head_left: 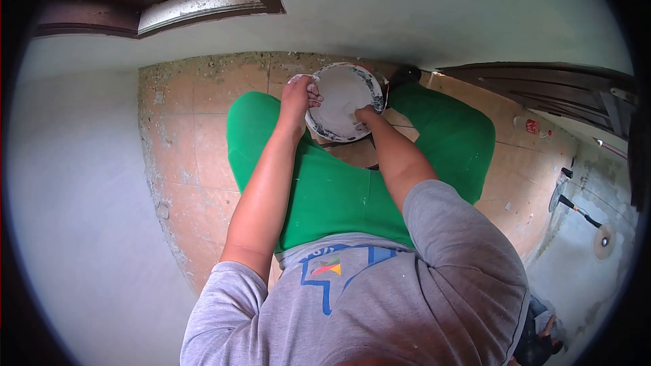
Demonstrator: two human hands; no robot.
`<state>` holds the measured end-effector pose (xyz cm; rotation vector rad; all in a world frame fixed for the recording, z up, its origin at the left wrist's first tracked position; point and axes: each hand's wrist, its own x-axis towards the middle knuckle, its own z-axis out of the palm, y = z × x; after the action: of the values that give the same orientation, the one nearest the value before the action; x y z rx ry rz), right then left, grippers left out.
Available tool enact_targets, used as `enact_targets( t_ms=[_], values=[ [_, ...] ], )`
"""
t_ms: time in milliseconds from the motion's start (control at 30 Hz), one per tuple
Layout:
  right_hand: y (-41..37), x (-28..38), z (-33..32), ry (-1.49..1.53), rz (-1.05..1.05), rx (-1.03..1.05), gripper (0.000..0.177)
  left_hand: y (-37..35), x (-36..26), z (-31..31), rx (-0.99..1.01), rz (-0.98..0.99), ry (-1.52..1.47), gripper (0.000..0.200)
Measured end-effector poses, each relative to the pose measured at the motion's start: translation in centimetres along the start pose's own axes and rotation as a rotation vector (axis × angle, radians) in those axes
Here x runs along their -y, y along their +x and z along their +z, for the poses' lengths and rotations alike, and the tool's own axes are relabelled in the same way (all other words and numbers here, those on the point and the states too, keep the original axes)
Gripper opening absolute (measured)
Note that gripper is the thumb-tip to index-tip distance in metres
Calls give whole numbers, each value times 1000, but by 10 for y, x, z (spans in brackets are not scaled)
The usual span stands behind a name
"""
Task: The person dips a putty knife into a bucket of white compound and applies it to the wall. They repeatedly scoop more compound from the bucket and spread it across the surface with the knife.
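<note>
A round bucket (344, 133) with a paint-smeared rim stands on the floor between my knees, holding a whitish paste (336, 98). My left hand (297, 97) is at the bucket's left rim, its fingers curled over the edge and whitened with paste. Inside the right part of the bucket, my right hand (367, 116) is closed just above the paste. A small pale piece shows by its fingers, but what it grips is too hidden to name.
Tan floor tiles (210, 132) are splattered along the wall edges. A dark-framed window (203, 10) is at upper left, dark wooden panelling (542, 88) at right. A red-and-white container (531, 125) and a long-handled tool with a round disc (602, 240) lie right. Another person (539, 332) appears lower right.
</note>
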<state>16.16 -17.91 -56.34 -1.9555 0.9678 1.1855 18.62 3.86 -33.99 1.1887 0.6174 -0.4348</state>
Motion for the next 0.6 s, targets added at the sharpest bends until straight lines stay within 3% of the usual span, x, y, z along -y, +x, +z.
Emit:
enact_targets(
  t_ms=[167, 333, 433, 533, 600],
  values=[
    [23, -12, -1, -263, -149, -121, 38, 2, -1, 0, 9, 5, 3, 18],
    [-2, -17, -9, -498, -286, -13, 39, -7, -1, 2, -6, 9, -21, 18],
    [-10, -34, -3, -569, -398, -85, 37, -16, 0, 2, -1, 64, -24, 18],
    [4, -40, 4, -673, -390, 41, 37, -28, -1, 2, 11, 93, -5, 17],
    [-8, -42, 3, -635, -406, -24, 38, -35, -3, 3, -6, 109, 1, 16]
  ],
)
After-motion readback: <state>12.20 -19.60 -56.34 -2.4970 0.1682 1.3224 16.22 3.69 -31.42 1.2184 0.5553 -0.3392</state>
